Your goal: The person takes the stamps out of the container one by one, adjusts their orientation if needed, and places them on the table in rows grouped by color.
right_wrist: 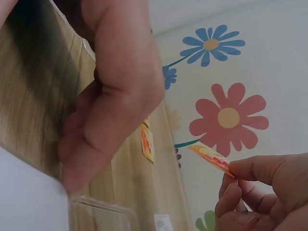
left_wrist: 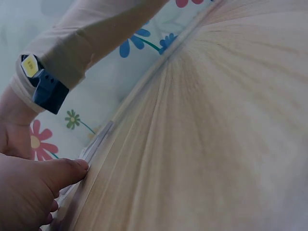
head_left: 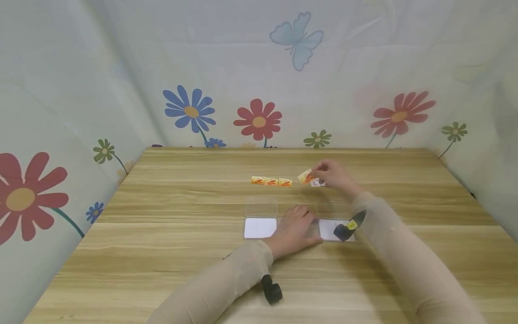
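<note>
My right hand (head_left: 333,174) pinches a small orange-and-yellow card (head_left: 306,176) between thumb and fingertips, tilted above the table; the right wrist view shows that card (right_wrist: 211,158) held by one end. Just under this hand, a small whitish card (head_left: 317,182) is partly hidden. To its left, three matching orange cards lie in a row, the middle card (head_left: 271,181) among them. My left hand (head_left: 297,227) rests palm down between two white panels, its fingers extended; its thumb (left_wrist: 70,173) touches a thin clear edge. What lies beneath the palm is hidden.
A clear plastic case holds the left white panel (head_left: 260,228), its transparent lid (head_left: 261,207) folded out behind. The right white panel (head_left: 329,229) sits partly behind the right wrist camera (head_left: 343,232). A flowered curtain (head_left: 226,58) stands behind the wooden table (head_left: 182,270).
</note>
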`<state>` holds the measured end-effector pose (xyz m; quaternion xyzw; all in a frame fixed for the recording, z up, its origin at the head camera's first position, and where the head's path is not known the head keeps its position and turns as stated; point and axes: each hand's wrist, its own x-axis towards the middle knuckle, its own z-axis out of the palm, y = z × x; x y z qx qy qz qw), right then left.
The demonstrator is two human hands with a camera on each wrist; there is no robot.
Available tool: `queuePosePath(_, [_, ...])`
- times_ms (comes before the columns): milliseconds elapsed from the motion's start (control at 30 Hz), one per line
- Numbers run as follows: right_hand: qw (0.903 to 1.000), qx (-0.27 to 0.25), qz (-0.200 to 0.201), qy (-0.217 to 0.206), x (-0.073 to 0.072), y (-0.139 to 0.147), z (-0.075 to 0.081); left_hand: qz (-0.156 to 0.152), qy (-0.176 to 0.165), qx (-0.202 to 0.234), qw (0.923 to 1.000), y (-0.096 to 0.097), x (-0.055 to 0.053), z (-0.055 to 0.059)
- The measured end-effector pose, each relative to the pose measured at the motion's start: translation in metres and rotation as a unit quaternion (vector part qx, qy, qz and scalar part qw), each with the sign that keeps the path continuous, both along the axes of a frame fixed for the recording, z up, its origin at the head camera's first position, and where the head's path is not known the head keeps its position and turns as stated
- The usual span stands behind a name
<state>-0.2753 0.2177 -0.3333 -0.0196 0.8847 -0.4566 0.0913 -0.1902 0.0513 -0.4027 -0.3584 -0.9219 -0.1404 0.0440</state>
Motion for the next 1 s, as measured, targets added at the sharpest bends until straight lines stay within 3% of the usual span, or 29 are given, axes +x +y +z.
queuePosePath(367, [0.9993,-0.03,-0.022,-0.008,-0.013,-0.011,-0.023,0.0,-0.007,0.007,1.0,-0.002,-0.001,-0.002])
queuePosePath(600, [0.9975,-0.044,-0.041,-0.037,-0.018,-0.012,-0.034,-0.002,-0.005,0.003,1.0,-0.002,-0.002,-0.004])
queuePosePath(833, [0.9985,-0.021,-0.045,-0.021,-0.02,-0.015,-0.04,-0.003,0.008,0.002,1.0,-0.003,-0.002,-0.005])
queuePosePath(1000, [0.9983,0.025,-0.052,0.002,-0.022,-0.016,-0.041,-0.001,0.012,-0.001,0.9999,-0.003,-0.003,-0.006])
